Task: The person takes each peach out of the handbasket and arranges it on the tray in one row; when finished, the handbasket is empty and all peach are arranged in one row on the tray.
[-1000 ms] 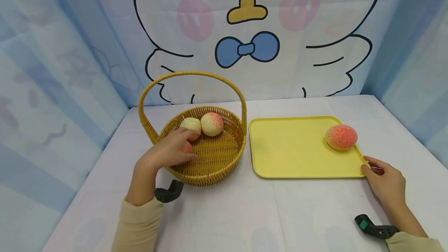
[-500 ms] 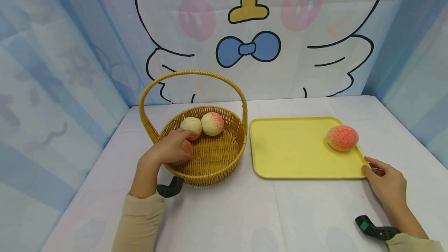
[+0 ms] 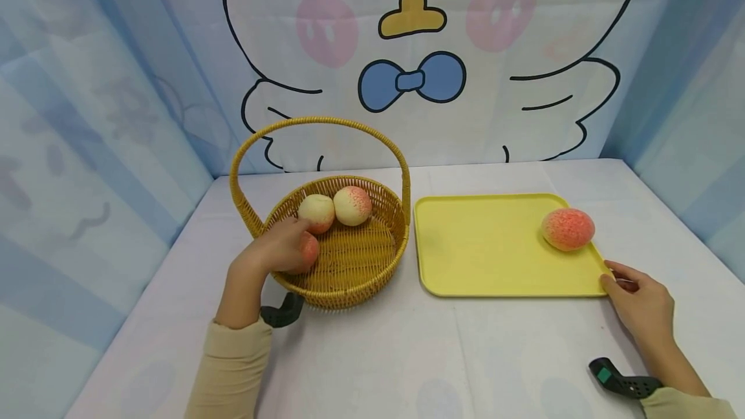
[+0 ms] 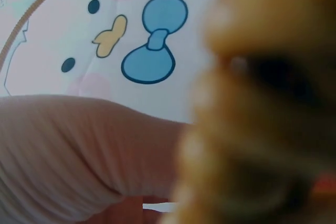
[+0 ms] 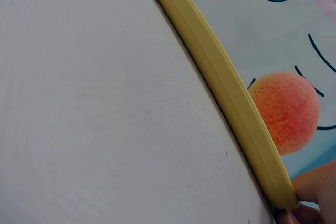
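My left hand (image 3: 278,247) reaches over the left rim of a wicker basket (image 3: 372,270) and grips a red-blushed peach (image 3: 308,251) inside it; the hand covers much of that peach. Two paler peaches, one cream peach (image 3: 317,212) and one speckled peach (image 3: 352,205), lie side by side behind it. In the left wrist view, blurred wicker (image 4: 252,129) hides the fingers. At the right, my right hand (image 3: 643,302) pinches the near right corner of a yellow tray (image 3: 495,251). A red peach (image 3: 568,229) lies at that tray's right edge.
The basket's tall arched handle (image 3: 326,121) rises over its opening. Everything stands on a white-covered table (image 3: 407,354). A cartoon-printed cloth (image 3: 495,115) hangs behind, with blue curtains (image 3: 105,147) at the sides.
My left hand's fingers have drawn in around the red-blushed peach, and the thumb that stuck out to the right has gone from sight. The right hand and tray stay put.
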Available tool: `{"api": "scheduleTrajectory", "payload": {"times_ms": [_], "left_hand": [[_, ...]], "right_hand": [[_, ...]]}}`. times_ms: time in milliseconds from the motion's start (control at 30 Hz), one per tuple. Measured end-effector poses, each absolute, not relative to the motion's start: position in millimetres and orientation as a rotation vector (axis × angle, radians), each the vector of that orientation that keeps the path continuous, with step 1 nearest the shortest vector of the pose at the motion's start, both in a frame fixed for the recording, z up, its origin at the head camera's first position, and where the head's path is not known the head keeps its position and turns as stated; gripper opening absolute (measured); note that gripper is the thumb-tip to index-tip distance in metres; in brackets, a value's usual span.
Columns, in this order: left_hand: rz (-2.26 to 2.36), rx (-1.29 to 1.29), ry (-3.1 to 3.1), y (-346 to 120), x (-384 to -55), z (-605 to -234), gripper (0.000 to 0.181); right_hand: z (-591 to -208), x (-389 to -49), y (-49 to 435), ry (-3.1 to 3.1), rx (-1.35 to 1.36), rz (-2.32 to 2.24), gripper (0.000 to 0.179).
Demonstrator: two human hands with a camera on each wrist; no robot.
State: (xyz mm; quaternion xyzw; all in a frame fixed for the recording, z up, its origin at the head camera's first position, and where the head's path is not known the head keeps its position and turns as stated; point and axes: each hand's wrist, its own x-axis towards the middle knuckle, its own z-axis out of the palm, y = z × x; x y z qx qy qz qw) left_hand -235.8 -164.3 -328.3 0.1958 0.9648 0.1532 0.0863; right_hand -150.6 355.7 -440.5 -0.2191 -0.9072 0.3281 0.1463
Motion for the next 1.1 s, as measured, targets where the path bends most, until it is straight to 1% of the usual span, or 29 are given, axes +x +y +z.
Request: {"api": "scheduleTrajectory", "payload": {"times_ms": [467,667,900,1100], "left_hand": [[0.333,0.508,2.889,-164.2,-240.8,-337.2,0.054],[0.299,0.507,2.878,-163.0,-242.4,-340.4,0.050],[0.319,0.499,2.863,-163.4,-242.1,-339.9,0.058],[0.334,0.502,2.857,-163.7,-244.1,-340.9,0.057]], "right_hand": [[-437.7,-152.2,353.3,-2.620,-0.661,0.944,0.042],[-437.0,-153.1,353.3,-2.625,-0.675,0.943,0.043],[-438.9,-153.7,354.8,-2.618,-0.676,0.952,0.043],[-440.6,-154.0,356.3,-2.614,-0.703,0.950,0.043]]}}
